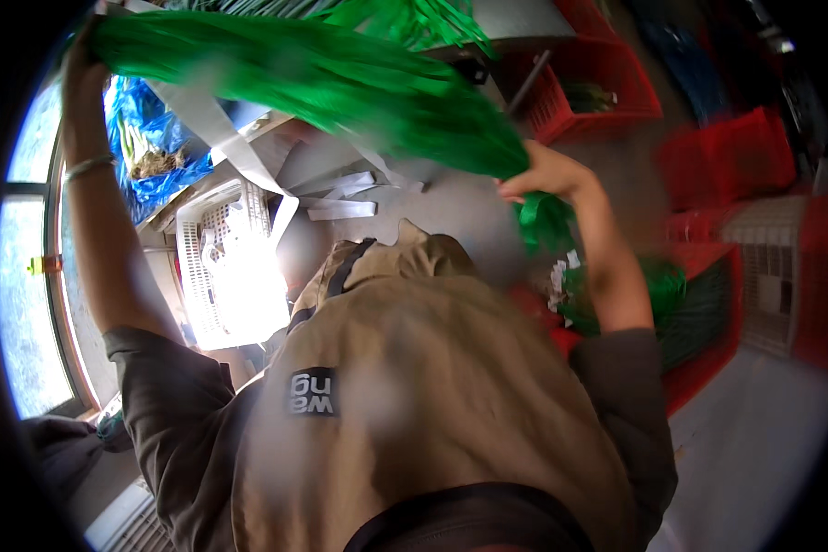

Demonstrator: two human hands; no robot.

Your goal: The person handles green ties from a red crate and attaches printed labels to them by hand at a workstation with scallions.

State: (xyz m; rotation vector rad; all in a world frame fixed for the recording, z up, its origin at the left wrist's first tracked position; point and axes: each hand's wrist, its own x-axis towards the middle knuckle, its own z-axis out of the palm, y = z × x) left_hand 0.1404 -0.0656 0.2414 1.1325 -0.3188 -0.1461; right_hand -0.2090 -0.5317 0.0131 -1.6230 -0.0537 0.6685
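A long bundle of thin bright green plastic (313,78) stretches across the top of the head view, blurred by motion. My left hand (81,60), in shadow at the far upper left, is closed on one end of it. At the other end, lower and to the right, my right hand (557,175) grips the gathered plastic. A loose green tail (545,221) hangs below that hand. Behind the bundle, more green strips (414,23) lie on the table beside long green stalks (248,7).
Blue plastic (170,124) with rooted vegetables lies at the left, above a white basket (193,276). White straps (221,129) hang off the table edge. Red crates (607,87) stand at the right, one (727,313) holding greens. A window (32,304) is at the far left.
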